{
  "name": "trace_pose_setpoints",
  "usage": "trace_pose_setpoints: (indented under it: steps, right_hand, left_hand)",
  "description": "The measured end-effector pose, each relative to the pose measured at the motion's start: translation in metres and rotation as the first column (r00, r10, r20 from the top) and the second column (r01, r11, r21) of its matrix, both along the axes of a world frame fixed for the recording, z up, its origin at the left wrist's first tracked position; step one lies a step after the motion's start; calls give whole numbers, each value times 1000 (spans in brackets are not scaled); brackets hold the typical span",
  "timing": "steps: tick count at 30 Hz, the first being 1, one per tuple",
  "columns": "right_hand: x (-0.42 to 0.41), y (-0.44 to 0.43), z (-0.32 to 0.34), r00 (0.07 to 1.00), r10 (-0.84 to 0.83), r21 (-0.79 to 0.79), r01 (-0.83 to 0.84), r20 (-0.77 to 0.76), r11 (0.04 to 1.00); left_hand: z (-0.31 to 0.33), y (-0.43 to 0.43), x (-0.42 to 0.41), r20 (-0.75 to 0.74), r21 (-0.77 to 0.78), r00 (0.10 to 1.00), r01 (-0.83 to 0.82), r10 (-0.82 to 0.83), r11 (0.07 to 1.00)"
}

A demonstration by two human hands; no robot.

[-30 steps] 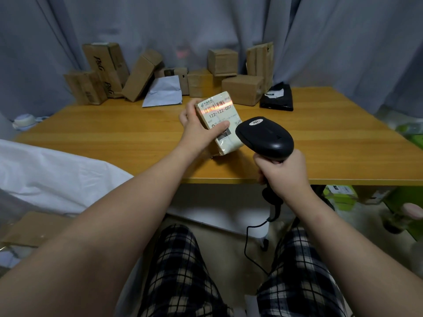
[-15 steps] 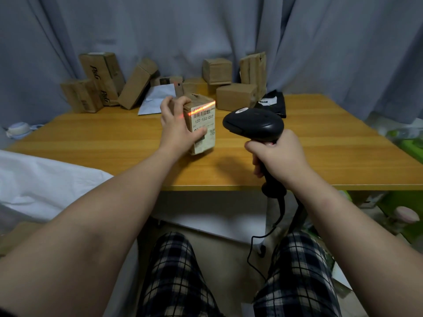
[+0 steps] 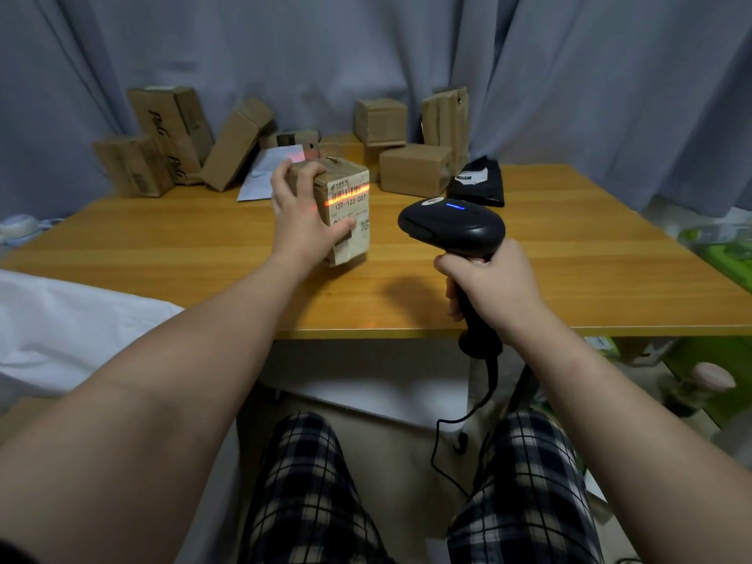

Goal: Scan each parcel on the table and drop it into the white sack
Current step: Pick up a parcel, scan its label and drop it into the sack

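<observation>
My left hand (image 3: 302, 215) grips a small cardboard parcel (image 3: 350, 205) that stands upright on the wooden table (image 3: 162, 254), its white label facing right. A red scan line crosses the barcode at the top of that label. My right hand (image 3: 494, 284) holds the handle of a black barcode scanner (image 3: 451, 227), aimed at the label from the right; a blue light glows on the scanner's top. The white sack (image 3: 69, 331) lies low at the left, beside the table's front edge.
Several cardboard boxes (image 3: 415, 168) are piled along the table's back edge against a grey curtain, with a white envelope (image 3: 260, 177) and a black packet (image 3: 478, 183) among them. The scanner's cable hangs down between my knees. Green items sit on the floor at right.
The parcel has been turned and set upright on the table, farther from me. The scanner has followed it and its blue light is lit.
</observation>
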State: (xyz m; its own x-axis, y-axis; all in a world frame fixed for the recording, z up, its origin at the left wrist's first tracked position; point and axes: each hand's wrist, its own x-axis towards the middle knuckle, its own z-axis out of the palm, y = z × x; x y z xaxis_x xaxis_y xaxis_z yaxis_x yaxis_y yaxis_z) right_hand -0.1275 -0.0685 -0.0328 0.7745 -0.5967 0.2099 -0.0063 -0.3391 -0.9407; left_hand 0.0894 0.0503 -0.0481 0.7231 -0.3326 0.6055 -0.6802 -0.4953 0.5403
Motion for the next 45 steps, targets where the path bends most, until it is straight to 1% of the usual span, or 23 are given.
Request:
trace_pose_setpoints:
  steps: [5,10,13,15,19,22,25,27,29,31,34,35,38,40,41,42,43,44,45]
  right_hand:
    - [1,1,-3,999,21,38,-23,47,999]
    - [4,12,-1,995,46,26,-49,84,998]
    - [13,29,0,989,107,26,-110,101,994]
    - [20,45,0,978,184,31,-188,101,982]
    - [40,88,-8,929,356,42,-361,97,931]
    - [60,127,-19,905,419,42,-423,80,905]
    - [76,164,-32,888,456,39,-459,55,888]
    - [84,185,-40,879,476,7,-476,19,880]
    - [90,202,-46,872,489,-42,-490,-20,871]
    - [95,213,-51,868,493,-89,-497,-61,863]
    - [99,221,-57,869,484,-152,-494,-99,856]
    - [99,221,-60,872,478,-160,-489,-101,858]
    - [98,214,-68,892,438,-178,-451,-109,875]
    - [99,206,-74,907,403,-172,-419,-122,891]
    - [99,201,-76,911,392,-156,-408,-125,899]
    - [99,197,-78,915,384,-138,-399,-125,906]
    - [99,192,-79,918,376,-125,-390,-123,912]
    - [98,188,-80,922,367,-113,-381,-123,918]
    - [97,185,-81,925,360,-103,-372,-123,922]
  left_hand:
    - [2,0,-8,6,-22,999,36,-36,999]
    - [9,15,-29,-1,-79,996,84,-85,993]
    - [12,42,-44,-11,-123,996,82,-84,989]
    - [15,67,-52,-26,-147,997,63,-67,987]
    - [21,139,-63,-42,-170,999,-41,34,985]
    - [28,208,-70,-70,-176,986,-162,152,971]
    - [26,274,-74,-119,-178,951,-302,284,937]
    - [17,304,-79,-190,-121,920,-368,342,922]
    - [2,319,-86,-271,-12,896,-368,351,930]
    - [-15,321,-92,-341,77,884,-314,320,946]
    - [-37,309,-97,-427,169,870,-189,245,967]
    - [-42,305,-96,-447,229,863,-143,235,963]
    - [-44,298,-87,-451,443,855,-33,254,896]
    - [-35,293,-77,-364,566,883,-41,295,823]
    - [-30,290,-71,-294,655,901,-54,320,753]
    - [-22,287,-67,-224,758,909,-63,351,649]
    - [-14,284,-63,-176,849,905,-60,388,525]
    - [-6,280,-62,-149,910,890,-47,431,412]
    - [0,277,-61,-120,943,879,-45,462,330]
